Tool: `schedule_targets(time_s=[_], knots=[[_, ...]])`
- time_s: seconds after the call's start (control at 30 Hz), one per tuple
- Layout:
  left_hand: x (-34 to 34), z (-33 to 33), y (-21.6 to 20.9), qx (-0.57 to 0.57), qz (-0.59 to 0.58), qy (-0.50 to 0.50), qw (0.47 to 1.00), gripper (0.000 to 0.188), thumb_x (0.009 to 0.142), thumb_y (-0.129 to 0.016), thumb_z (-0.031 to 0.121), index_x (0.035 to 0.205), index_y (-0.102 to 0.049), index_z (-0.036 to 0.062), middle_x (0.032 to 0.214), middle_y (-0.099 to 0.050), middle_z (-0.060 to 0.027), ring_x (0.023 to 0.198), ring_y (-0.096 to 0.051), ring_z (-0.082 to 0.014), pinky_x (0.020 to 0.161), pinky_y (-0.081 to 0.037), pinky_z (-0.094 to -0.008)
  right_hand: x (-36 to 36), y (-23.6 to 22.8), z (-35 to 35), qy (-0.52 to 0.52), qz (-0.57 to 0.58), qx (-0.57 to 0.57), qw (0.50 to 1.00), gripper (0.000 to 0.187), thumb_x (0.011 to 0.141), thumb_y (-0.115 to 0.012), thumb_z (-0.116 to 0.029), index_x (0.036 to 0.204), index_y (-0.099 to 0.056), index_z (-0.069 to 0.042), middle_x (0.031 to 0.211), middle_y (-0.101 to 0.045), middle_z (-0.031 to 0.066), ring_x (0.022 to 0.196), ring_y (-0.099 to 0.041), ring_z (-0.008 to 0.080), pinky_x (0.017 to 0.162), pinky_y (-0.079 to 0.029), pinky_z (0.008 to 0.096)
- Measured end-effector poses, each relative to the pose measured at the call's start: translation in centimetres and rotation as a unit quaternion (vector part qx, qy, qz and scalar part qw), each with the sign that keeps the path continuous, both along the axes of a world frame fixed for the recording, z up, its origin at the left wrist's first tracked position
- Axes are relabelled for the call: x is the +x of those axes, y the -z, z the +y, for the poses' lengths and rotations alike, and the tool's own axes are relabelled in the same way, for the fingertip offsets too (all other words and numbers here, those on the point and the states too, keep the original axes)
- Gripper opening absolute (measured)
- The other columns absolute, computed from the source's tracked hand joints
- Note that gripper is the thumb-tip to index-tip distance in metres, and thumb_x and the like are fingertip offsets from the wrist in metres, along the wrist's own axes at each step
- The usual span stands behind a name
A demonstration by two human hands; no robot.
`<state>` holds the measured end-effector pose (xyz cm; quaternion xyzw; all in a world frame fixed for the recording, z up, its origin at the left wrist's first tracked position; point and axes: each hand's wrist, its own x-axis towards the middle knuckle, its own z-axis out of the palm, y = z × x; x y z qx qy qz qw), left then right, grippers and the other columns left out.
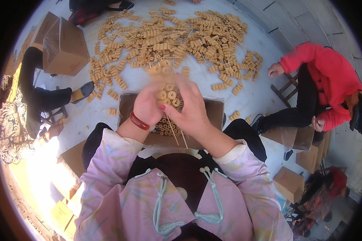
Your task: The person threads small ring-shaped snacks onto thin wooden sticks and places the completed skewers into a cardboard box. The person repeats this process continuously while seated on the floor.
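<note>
Between both hands I hold a bundle of skewers (pixel 171 95), threaded with tan, ring-shaped food pieces that look like dried gluten rolls. My left hand (pixel 147 105), with a red-brown bangle at the wrist, cups the bundle's left side. Closed around the right side is my right hand (pixel 192 106), its thumb across the front. Thin bare sticks point down toward me from the bundle, and its far end is smeared by motion. Below the hands stands an open cardboard box (pixel 214 110). More skewers (pixel 165 129) are packed inside it with their ring ends up, partly hidden by my hands.
A large heap of loose skewers (pixel 213 38) spreads over the pale floor ahead. A plastic-lined cardboard box (pixel 70 52) stands far left, near a person's dark-trousered leg (pixel 54 98). On the right sits a person in red (pixel 326 72), with more cardboard boxes (pixel 289 182) nearby.
</note>
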<state>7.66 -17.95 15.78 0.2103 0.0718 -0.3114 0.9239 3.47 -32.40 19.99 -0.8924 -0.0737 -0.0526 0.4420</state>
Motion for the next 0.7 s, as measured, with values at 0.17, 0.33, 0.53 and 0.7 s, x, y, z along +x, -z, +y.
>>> schedule_targets(time_s=[0.17,0.33,0.53,0.7], knots=[[1.1,1.2,0.8,0.012,0.005,-0.010,1.000,0.050,0.097,-0.045,0.025,0.141,-0.039,0.0014,0.135,-0.053,-0.0162,0.128,-0.049,-0.0318,0.108,-0.039,-0.0425,2.0,1.9,-3.9,-0.052,-0.062,0.043,0.996,0.062,0.083,-0.070,-0.021,0.134,-0.045,0.004,0.120,-0.055,0.0217,0.112,-0.053,0.0352,0.096,-0.043,0.0401],[1.9,1.8,1.4,0.096,0.037,-0.085,0.991,0.054,0.093,-0.053,0.024,0.140,-0.038,0.0016,0.135,-0.051,-0.0169,0.128,-0.047,-0.0340,0.110,-0.038,-0.0468,7.7,13.2,-17.8,0.189,0.100,0.264,0.941,0.030,0.088,-0.064,-0.010,0.116,-0.060,-0.001,0.103,-0.064,0.0062,0.088,-0.061,0.0132,0.080,-0.049,0.0263],[2.4,1.6,2.3,0.131,0.034,-0.090,0.987,0.056,0.091,-0.057,0.021,0.140,-0.039,0.0022,0.133,-0.051,-0.0160,0.129,-0.046,-0.0335,0.110,-0.037,-0.0442,2.6,30.3,-28.4,0.318,0.261,-0.039,0.911,0.026,0.082,-0.066,-0.011,0.107,-0.065,-0.006,0.102,-0.067,0.0102,0.088,-0.066,0.0239,0.079,-0.052,0.0340],[3.2,1.3,3.4,0.175,0.034,-0.091,0.980,0.058,0.089,-0.059,0.021,0.141,-0.039,0.0017,0.132,-0.052,-0.0167,0.127,-0.048,-0.0328,0.108,-0.038,-0.0426,2.2,34.9,-27.8,0.120,0.134,-0.350,0.919,0.034,0.079,-0.062,-0.010,0.113,-0.063,-0.010,0.109,-0.064,0.0110,0.102,-0.060,0.0304,0.088,-0.048,0.0415]])
